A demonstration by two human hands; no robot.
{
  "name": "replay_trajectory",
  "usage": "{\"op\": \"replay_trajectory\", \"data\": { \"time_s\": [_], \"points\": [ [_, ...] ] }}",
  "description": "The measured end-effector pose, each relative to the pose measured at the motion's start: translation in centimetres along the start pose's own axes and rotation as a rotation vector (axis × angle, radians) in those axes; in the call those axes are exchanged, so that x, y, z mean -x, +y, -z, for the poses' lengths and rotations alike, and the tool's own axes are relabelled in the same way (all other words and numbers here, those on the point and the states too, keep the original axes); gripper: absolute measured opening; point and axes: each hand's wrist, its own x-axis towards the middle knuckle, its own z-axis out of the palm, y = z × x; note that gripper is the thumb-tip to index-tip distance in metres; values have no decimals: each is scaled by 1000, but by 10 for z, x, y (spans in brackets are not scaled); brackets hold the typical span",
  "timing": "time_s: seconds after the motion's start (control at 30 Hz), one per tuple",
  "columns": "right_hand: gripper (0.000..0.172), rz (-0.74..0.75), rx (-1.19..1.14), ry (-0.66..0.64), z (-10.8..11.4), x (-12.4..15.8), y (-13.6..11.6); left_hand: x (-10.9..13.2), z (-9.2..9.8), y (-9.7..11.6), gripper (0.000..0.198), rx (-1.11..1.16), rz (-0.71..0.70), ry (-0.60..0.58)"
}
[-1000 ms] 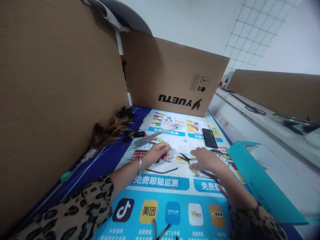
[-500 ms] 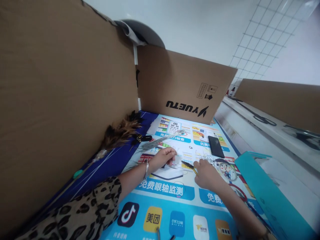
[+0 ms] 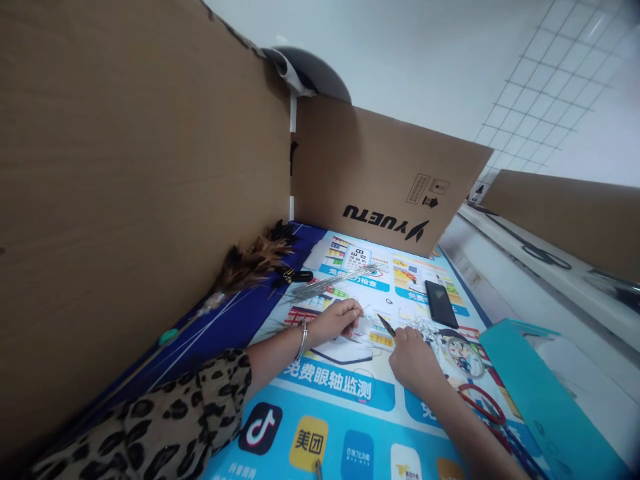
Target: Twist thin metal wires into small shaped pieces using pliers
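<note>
My left hand, a silver bangle at its wrist, has its thumb and fingers pinched on a small translucent whitish piece. To the right, my right hand is closed around long-nose pliers. Their dark tapered jaws point up and left towards the piece, with a gap between them. The pliers' handles are hidden in my palm. Beneath both hands lies a printed sheet in blue and white. Whether the jaws are parted is too small to tell.
Behind my left hand lies a bundle of silvery wires, with a black-handled tool and brown feathers further left. On the right are a black phone, a round clear dish, red loops and a teal box. Cardboard walls stand around.
The view has shifted, so the scene sits further right. The pliers have turned in my right hand; their yellow handle no longer shows. My left hand keeps its pinch on the translucent piece.
</note>
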Motion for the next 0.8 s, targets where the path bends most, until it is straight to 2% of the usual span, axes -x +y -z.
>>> {"op": "replay_trajectory", "data": {
  "time_s": [0.1,0.37,0.63,0.8],
  "points": [
    [20,-4,-143,28,-1,1,2,0,0,1,26,10,-5,-7],
    [26,104,-473,64,7,-3,5,2,1,7,28,174,24,-40],
    [28,145,-488,75,19,-27,0,2,4,13,28,239,47,-45],
    [27,145,-508,134,11,-29,-4,2,4,14,30,252,59,-17]
  ]
}}
